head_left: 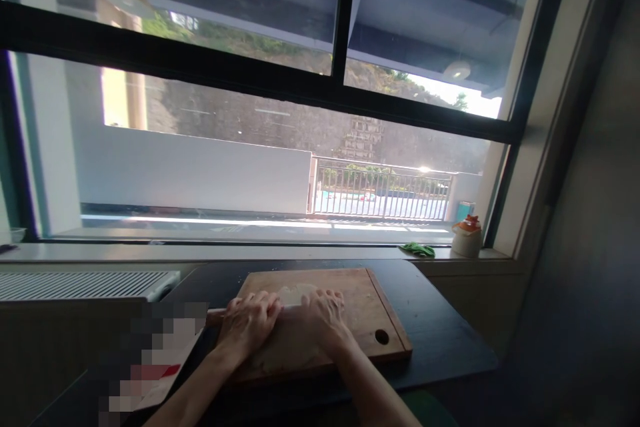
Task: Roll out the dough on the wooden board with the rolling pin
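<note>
Resting over the rolling pin [293,311], the left hand [253,315] bends its fingers across the top, knuckles up, above the left part of the cutting board [363,303]. The right hand [326,315], a little blurred, lies over the pin near the middle of the board, fingers pointing toward its far edge; whether either hand closes round the pin underneath, I cannot tell. The pin runs crosswise above the board, one end showing just past the board's left edge. Beneath it, on the board's middle, a thin pale sheet of dough [296,293] shows between the hands and beyond them. A round dark hole [382,337] pierces the board near its right-hand near corner. The dark table [440,330] carries the board and extends to both sides of it. Left of the board lies a white and red package [173,353], partly pixelated. Beyond the board runs the windowsill [300,253]; on it, to the board's far right, a green cloth [418,250] lies just beside a pale jar [467,241] with an orange top. A white radiator [85,285] stands beyond the board to the left.
</note>
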`<act>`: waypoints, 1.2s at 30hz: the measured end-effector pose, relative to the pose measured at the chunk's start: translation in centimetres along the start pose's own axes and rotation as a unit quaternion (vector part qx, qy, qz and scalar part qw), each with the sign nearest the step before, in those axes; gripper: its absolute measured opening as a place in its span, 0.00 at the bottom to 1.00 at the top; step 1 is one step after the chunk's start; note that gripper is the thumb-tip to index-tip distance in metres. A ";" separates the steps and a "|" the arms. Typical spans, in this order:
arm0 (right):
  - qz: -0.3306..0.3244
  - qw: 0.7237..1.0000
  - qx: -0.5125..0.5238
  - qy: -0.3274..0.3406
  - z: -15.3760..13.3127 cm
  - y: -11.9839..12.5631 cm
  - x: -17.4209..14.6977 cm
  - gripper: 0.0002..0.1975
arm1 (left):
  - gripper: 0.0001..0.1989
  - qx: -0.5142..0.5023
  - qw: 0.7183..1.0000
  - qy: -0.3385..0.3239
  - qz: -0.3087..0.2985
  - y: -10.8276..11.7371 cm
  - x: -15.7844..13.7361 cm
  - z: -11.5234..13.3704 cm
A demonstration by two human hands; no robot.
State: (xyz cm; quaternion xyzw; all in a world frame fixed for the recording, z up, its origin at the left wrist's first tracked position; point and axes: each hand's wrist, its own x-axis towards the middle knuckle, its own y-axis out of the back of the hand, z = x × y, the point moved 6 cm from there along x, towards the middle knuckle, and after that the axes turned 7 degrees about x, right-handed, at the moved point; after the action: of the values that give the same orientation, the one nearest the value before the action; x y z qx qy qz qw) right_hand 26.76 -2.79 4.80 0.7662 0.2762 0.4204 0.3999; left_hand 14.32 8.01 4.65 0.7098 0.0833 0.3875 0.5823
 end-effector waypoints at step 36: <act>0.034 0.999 0.019 0.014 -0.3 0.2 -1.5 0.18 | 0.21 -0.028 0.999 0.010 -0.012 0.1 -0.9 -0.3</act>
State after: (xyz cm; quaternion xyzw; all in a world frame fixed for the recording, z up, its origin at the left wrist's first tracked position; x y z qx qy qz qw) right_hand 25.76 -3.95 4.42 0.7766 0.2632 0.4395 0.3668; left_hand 13.48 7.73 4.40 0.6882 0.0867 0.3899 0.6057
